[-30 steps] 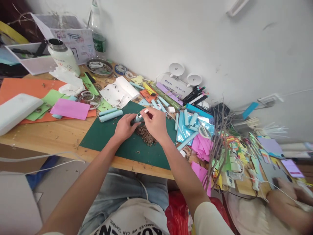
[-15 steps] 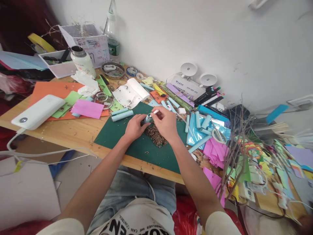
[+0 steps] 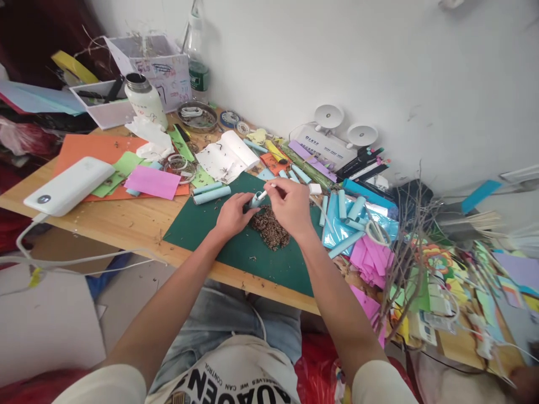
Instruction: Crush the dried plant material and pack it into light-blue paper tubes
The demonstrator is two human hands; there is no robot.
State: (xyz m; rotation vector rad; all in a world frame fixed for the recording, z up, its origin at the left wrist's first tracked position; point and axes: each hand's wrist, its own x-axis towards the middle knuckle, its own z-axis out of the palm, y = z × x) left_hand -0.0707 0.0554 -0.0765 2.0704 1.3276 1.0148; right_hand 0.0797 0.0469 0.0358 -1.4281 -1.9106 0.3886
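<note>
My left hand (image 3: pixel 236 214) is closed around a short light-blue paper tube (image 3: pixel 256 199), its open end facing up. My right hand (image 3: pixel 290 205) pinches a thin white stick (image 3: pixel 264 194), whose lower end is at the mouth of the tube; how far inside it reaches I cannot tell. Just below the hands, a heap of brown crumbly bits (image 3: pixel 272 229) lies on a dark green mat (image 3: pixel 236 258). Two more light-blue tubes (image 3: pixel 213 195) rest on the mat's left edge, left of my left hand.
Several blue tubes lie on a shiny blue packet (image 3: pixel 332 221) at right, beside scissors (image 3: pixel 378 231) and pink paper (image 3: pixel 370 258). Dry twigs (image 3: pixel 404 264) stand up near them. A white power bank (image 3: pixel 69 185) and an uncapped bottle (image 3: pixel 145 101) are at left.
The white stick in my right hand has tipped and come lower, to the tube's mouth. My left hand still grips the tube. The whole view has shifted slightly.
</note>
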